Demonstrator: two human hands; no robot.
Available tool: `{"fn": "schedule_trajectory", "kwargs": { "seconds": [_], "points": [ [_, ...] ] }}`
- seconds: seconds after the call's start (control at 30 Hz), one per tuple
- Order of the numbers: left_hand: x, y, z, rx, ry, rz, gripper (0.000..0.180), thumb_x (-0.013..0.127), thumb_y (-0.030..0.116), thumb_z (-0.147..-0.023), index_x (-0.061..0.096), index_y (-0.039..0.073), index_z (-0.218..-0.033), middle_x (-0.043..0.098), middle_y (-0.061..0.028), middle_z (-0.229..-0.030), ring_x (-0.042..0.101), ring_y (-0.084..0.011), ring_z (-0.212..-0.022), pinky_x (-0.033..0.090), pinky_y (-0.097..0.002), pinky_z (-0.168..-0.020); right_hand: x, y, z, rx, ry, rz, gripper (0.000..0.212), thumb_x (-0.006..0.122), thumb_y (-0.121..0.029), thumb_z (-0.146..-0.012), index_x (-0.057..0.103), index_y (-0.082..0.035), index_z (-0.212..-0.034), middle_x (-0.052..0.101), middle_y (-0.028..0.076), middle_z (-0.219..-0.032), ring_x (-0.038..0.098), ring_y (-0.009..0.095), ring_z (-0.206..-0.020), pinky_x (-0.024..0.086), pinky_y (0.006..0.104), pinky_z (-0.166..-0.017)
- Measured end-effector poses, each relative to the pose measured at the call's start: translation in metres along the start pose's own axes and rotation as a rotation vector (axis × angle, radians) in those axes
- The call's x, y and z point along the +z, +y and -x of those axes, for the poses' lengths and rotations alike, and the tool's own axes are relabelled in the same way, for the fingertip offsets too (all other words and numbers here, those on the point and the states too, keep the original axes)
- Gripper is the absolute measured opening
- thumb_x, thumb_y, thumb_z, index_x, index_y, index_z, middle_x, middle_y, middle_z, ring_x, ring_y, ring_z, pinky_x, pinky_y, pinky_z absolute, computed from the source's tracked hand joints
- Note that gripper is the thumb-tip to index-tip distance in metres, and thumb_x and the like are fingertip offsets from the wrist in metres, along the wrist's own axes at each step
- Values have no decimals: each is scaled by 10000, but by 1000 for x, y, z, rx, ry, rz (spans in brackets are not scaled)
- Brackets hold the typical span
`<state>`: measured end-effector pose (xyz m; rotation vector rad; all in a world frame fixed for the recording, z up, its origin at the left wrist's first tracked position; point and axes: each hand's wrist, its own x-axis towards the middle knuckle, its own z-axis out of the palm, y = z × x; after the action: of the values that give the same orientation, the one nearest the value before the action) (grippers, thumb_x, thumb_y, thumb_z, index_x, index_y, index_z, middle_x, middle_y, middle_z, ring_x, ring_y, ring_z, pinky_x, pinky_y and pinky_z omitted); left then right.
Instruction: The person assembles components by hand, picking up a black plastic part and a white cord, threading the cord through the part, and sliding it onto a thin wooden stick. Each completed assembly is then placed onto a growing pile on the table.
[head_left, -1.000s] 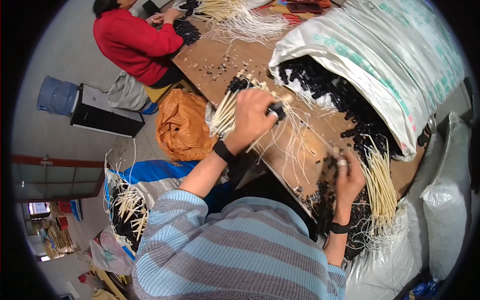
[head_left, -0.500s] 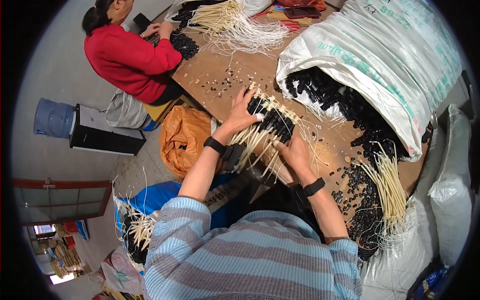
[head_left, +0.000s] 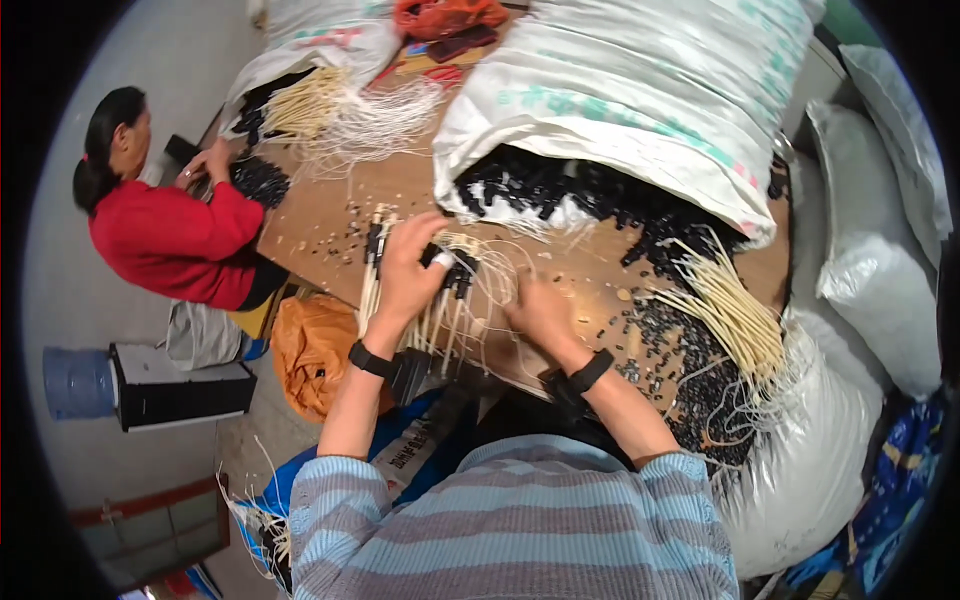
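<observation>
My left hand closes over a bundle of thin cream sticks with black plastic pieces and white strings at their upper ends. The sticks hang down past the table's near edge, on both sides of the hand. White wrapping shows on a fingertip. To the right of the bundle my right hand is curled over the table, next to loose loops of white string. Its fingertips are blurred and partly hidden, so whether they pinch a string cannot be made out.
A large white woven sack spills black plastic pieces onto the brown table. Another stick bundle lies at right beside scattered small black pieces. A person in red works at far left. An orange bag stands below the table.
The view has turned to the right. My right hand has come off the stick bundle and moved right, away from it. My left hand stays on the bundle.
</observation>
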<state>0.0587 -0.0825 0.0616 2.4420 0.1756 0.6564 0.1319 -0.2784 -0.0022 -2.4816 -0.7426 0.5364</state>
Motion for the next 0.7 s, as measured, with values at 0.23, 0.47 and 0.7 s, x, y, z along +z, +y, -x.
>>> {"fn": "schedule_trajectory", "kwargs": {
  "seconds": [0.23,0.47,0.7],
  "points": [
    [119,-5,-95,140,-161,-83,470,637,142,-714,617,121,-1183,544,-186,-1243,457,-379,-1200,404,-481,-992,6,19,56,-436,-76,-191,307,637,-256,-777,628,-82,-1029,647,193,-855,629,377,-814,489,475,-696],
    [186,39,-78,134,-163,-249,451,732,198,-630,632,89,-1057,489,-196,-1244,368,-463,-1181,395,-498,-965,-71,99,114,-103,188,-334,424,641,-236,-776,583,-130,-1182,663,156,-799,634,377,-754,505,465,-650],
    [185,80,-42,289,-486,204,414,658,56,-610,620,25,-1020,408,-175,-1430,378,-389,-1320,335,-428,-1075,-118,185,128,-81,731,-12,295,683,-146,-800,650,-100,-1089,666,129,-830,648,273,-697,503,338,-616]
  ]
}}
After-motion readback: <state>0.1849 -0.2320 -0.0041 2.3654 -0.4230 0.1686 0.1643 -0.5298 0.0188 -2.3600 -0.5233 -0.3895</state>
